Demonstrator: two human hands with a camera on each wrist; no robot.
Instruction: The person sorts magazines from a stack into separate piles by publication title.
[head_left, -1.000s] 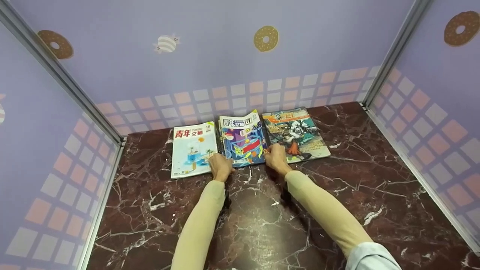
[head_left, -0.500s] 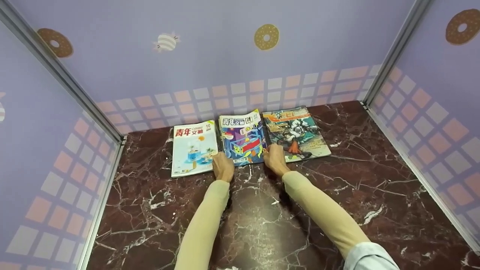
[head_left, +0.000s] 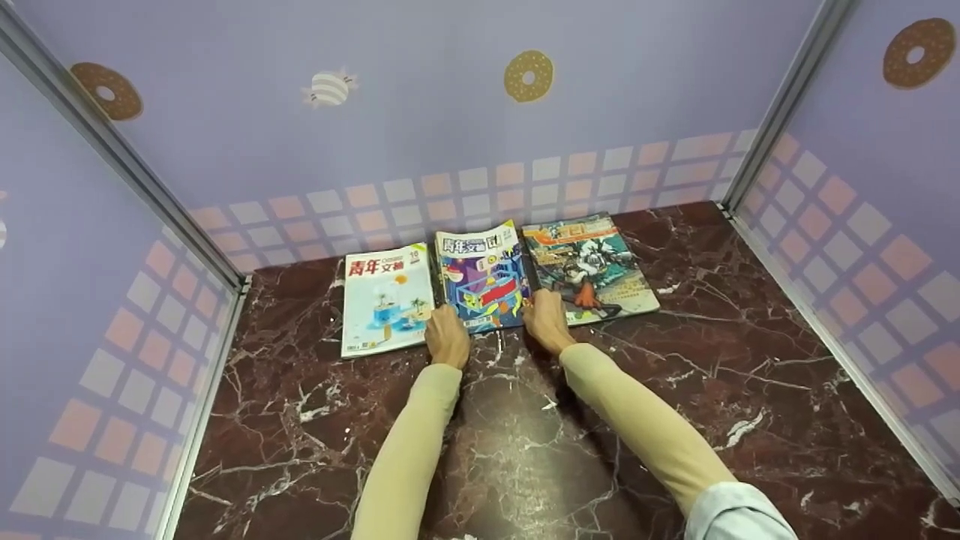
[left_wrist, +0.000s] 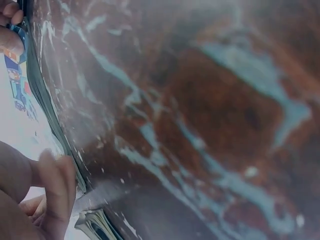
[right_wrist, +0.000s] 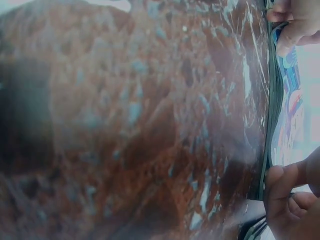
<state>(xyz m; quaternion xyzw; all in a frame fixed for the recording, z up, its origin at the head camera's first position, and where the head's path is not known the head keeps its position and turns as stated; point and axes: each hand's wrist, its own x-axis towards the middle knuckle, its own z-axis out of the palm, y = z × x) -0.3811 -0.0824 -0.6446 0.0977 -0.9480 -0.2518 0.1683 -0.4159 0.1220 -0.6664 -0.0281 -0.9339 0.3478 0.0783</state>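
Observation:
Three magazines lie side by side on the dark red marbled surface. The middle magazine (head_left: 486, 281) has a purple and blue cover, and both hands hold its near corners. My left hand (head_left: 448, 336) pinches the near left corner; in the left wrist view its fingers (left_wrist: 60, 187) are blurred at the magazine's edge. With thumb and finger, my right hand (head_left: 547, 321) pinches the near right corner, as the right wrist view shows. To the left lies a white and pale blue magazine (head_left: 382, 304). On the right is a teal and orange magazine (head_left: 596, 262).
A lilac back wall (head_left: 420, 135) with printed tiles and doughnuts stands just behind the magazines. Side panels (head_left: 97, 360) in grey metal frames enclose the marbled surface (head_left: 510, 450) left and right.
My left hand has shifted slightly right, from the left magazine's edge to the middle magazine's corner. The right hand keeps its place, and the magazines have hardly moved.

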